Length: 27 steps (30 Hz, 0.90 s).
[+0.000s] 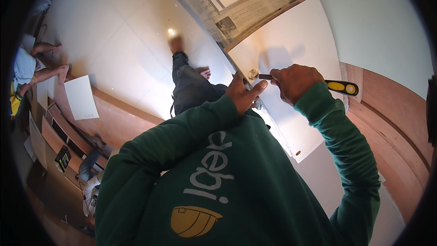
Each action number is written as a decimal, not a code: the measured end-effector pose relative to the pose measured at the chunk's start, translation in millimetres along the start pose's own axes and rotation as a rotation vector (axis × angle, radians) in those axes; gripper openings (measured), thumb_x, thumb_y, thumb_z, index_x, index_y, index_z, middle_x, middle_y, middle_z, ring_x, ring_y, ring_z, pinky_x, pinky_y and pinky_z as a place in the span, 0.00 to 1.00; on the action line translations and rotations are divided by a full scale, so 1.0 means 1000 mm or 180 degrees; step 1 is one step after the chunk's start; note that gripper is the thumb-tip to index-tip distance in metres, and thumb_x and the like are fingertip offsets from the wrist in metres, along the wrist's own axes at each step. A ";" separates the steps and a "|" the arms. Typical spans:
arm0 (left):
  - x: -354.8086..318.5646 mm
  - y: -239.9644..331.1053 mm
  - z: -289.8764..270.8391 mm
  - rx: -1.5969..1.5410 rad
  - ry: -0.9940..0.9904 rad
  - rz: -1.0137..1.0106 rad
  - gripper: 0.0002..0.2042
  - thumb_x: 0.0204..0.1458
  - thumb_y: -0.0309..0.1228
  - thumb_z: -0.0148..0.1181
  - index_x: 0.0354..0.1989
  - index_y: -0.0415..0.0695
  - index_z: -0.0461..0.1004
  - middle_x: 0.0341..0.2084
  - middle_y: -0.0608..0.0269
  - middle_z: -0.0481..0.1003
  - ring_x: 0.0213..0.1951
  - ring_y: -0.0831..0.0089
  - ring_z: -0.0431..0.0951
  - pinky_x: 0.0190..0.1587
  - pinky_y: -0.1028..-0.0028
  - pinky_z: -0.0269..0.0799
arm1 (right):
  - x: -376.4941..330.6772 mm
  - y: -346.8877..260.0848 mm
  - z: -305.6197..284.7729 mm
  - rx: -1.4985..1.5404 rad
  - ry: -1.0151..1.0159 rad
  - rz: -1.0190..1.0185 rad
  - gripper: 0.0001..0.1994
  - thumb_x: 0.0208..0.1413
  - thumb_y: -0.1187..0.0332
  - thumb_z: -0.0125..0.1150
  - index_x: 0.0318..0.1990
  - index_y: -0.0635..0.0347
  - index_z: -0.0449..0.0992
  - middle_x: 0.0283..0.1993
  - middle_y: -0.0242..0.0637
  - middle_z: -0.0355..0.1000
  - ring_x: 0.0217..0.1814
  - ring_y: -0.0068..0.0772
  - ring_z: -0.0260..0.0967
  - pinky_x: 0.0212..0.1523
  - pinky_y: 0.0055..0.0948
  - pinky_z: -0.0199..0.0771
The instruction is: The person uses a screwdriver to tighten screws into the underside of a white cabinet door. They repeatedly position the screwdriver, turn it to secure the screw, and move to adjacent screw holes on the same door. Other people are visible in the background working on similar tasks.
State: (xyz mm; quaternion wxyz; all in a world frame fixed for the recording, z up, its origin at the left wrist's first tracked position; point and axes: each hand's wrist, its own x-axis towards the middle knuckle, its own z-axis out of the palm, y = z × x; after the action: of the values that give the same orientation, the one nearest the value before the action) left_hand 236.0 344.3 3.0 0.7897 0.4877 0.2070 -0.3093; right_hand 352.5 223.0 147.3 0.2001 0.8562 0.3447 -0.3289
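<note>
My right hand (298, 82) is wrapped round a tool with a black and yellow handle (342, 87). Its dark shaft points left, toward a rough brownish round spot (254, 74) near the edge of a white board (309, 32); the tip is too unclear to name the tool's exact kind. My left hand (241, 93) is at the board's left edge, beside that spot. Its thumb is stretched over the edge, while the other fingers are partly hidden and appear to grip it. A second small round brown mark (298, 153) lies near the board's lower corner.
Newspaper sheets (255, 16) lie beyond the board. Wooden panels (391, 123) stand at the right. To the left are a loose white panel (82, 97), wooden cabinet parts (68, 132) and two other people. My leg (191, 82) stretches over the pale tiled floor (114, 27).
</note>
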 end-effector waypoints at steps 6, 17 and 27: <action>0.002 -0.004 0.001 -0.0088 0.0092 0.0234 0.35 0.61 0.52 0.66 0.61 0.36 0.59 0.43 0.54 0.74 0.33 0.74 0.77 0.31 0.73 0.82 | 0.003 0.002 -0.001 0.0051 0.0031 -0.0064 0.07 0.63 0.63 0.61 0.44 0.49 0.83 0.27 0.39 0.80 0.30 0.45 0.81 0.33 0.44 0.82; 0.008 -0.009 0.004 -0.0019 0.0220 0.0322 0.34 0.63 0.54 0.61 0.57 0.33 0.59 0.35 0.52 0.75 0.23 0.73 0.78 0.26 0.71 0.80 | 0.017 -0.006 -0.013 -0.0231 -0.0265 0.0130 0.07 0.57 0.65 0.66 0.41 0.46 0.86 0.32 0.38 0.82 0.34 0.44 0.83 0.37 0.42 0.84; 0.006 -0.009 0.008 0.0166 0.0148 0.0130 0.30 0.66 0.49 0.57 0.58 0.32 0.59 0.44 0.49 0.74 0.31 0.70 0.81 0.30 0.71 0.81 | 0.042 -0.018 -0.042 -0.0609 -0.0416 -0.0361 0.07 0.56 0.64 0.66 0.34 0.52 0.88 0.33 0.40 0.84 0.37 0.45 0.85 0.38 0.40 0.85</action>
State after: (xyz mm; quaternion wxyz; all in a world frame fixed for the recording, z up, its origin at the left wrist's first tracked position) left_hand 234.6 332.2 -3.0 0.7778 0.5193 0.2071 -0.2870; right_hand 379.7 278.4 145.3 0.2840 0.7890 0.4086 -0.3604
